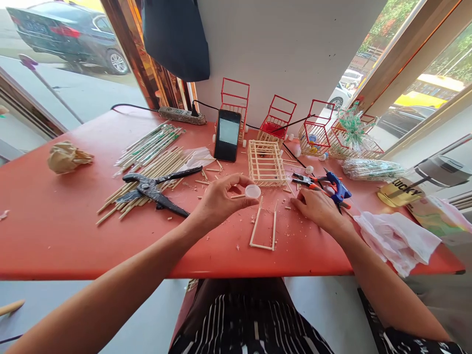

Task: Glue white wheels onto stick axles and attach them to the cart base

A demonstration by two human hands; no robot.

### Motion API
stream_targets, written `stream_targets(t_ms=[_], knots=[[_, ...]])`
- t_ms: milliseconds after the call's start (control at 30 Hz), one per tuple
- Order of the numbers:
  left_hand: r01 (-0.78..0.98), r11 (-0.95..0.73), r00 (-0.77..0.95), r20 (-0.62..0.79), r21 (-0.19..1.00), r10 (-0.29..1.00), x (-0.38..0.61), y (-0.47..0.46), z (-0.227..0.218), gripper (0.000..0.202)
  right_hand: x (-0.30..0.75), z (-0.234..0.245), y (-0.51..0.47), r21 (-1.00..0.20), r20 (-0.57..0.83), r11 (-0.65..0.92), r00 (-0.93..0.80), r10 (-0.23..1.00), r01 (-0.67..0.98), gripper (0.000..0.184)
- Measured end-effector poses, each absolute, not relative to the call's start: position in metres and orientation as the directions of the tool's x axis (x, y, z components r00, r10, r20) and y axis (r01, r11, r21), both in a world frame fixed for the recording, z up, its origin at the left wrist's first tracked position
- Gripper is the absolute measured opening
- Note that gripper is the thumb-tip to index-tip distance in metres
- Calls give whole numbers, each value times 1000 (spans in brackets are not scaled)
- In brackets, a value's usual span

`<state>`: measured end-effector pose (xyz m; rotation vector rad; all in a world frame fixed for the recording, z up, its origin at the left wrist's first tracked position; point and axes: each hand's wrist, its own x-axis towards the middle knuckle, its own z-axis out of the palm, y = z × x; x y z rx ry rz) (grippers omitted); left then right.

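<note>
My left hand (220,197) pinches a small round white plastic cap (252,191) between thumb and fingertips, above the table. My right hand (316,206) rests on the table to the right, its fingertips drawn together; what they hold, if anything, is hidden. Just beyond it are small pliers (303,180) and a blue glue gun (336,187). A U-shaped frame of thin wooden sticks (274,231) lies between my hands, close to the front edge. Behind the cap stands a box-like wooden stick frame (267,162).
On the red table (73,221) lie black-handled cutters (155,189), a bundle of sticks (147,172), a crumpled brown paper (66,157) and white tissue (400,241). A phone (227,135) stands upright at the back. Red-framed stick carts (276,123) line the wall.
</note>
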<state>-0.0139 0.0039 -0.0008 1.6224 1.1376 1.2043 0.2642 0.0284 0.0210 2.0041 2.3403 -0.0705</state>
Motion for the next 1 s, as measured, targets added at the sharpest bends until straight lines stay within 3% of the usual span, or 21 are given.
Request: stream_targets(t_ms=[233,267,333,400,467,533,667,1000], knots=[[183,-269,155,242,946,958,-13,4,-1,37,284,31,31,-89,28,120,-118,993,989,27],[176,-270,160,243,946,957,-12,4,-1,36,285,35,28,-160,72,116,-105,992,980,27],[161,-279,180,250,947,951,-12,4,-2,34,281,42,21,-438,186,174,-100,977,882,26],[147,-305,213,271,941,939,-11,4,-4,33,269,49,11,-701,290,302,-129,948,646,23],[146,-345,237,306,927,922,-9,2,-4,32,250,56,1,-783,410,419,-126,904,460,22],[154,-377,246,334,913,910,-7,-1,-4,30,230,61,-7,-772,509,521,-136,850,364,20],[189,-387,265,333,902,905,0,-9,2,30,203,60,-9,-710,584,615,-202,786,343,18],[286,-408,278,332,867,901,7,-15,1,31,212,39,-11,-521,617,678,-320,719,518,11]])
